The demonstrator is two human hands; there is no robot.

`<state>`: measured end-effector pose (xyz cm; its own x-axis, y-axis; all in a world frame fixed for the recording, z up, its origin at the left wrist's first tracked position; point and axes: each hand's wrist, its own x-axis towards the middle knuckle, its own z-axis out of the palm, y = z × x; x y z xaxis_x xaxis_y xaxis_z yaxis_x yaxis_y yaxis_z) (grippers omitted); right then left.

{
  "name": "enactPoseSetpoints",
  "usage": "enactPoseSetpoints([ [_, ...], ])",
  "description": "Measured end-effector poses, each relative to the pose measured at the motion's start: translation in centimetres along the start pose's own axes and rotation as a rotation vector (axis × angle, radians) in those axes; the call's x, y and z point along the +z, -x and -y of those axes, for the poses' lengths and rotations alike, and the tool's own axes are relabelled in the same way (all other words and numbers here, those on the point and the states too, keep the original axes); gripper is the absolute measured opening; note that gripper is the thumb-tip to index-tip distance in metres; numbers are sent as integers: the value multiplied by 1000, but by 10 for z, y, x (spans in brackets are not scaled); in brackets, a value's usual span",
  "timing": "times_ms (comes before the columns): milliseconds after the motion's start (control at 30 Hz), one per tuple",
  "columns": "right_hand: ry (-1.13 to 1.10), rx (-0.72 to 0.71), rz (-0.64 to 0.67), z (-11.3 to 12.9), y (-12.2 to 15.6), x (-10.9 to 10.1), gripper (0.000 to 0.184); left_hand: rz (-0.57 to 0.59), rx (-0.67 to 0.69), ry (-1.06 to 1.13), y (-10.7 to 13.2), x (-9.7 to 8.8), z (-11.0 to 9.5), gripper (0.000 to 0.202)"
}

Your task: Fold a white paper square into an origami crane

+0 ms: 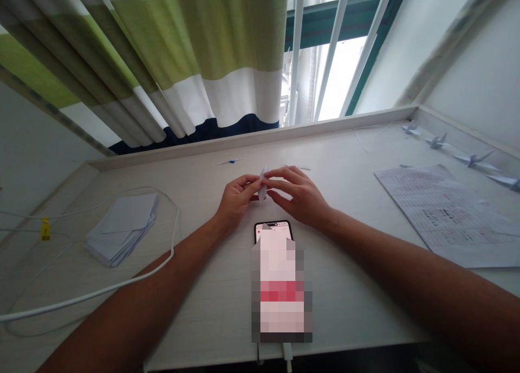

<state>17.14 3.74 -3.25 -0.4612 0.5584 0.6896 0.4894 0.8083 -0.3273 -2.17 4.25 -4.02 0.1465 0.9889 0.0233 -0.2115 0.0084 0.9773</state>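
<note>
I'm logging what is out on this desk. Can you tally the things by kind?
Folded paper cranes along the right wall: 4
Small folded paper pinched by left hand and right hand: 1
Stack of paper squares: 1
Phone: 1
Printed sheet: 1
White cable: 1
Total: 9

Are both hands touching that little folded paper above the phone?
Touching. The head view shows the left hand and right hand pinching the folded paper from either side, fingertips on it.
</note>
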Motion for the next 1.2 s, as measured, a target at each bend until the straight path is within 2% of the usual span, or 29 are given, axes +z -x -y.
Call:
enactPoseSetpoints([
  [167, 112, 3, -65, -3, 1, -1, 22, -42, 46, 13, 2, 3, 0, 28],
  [267, 90, -1, -87, -6, 2, 0, 20, -26, 53, 69, 5, 6, 0, 35],
  [333, 42, -14, -76, -8, 2, 0, 20, -14, 76, 70, 6, 7, 1, 33],
  [467, -24, 27, -49, -8, 2, -1, 23, -24, 179, -26, 7, 8, 3, 19],
  [700, -116, 110, -96, -5, 2, -4, 20, 37, 235, -87, 9, 7, 4, 30],
  [933, -176, 118, -75, -5, 4, -6, 19, -46, 281, -181, 9, 5, 5, 26],
  [1200, -152, 112, -69, -6, 4, -5, 20, -59, 367, -325, 10, 3, 5, 13],
])
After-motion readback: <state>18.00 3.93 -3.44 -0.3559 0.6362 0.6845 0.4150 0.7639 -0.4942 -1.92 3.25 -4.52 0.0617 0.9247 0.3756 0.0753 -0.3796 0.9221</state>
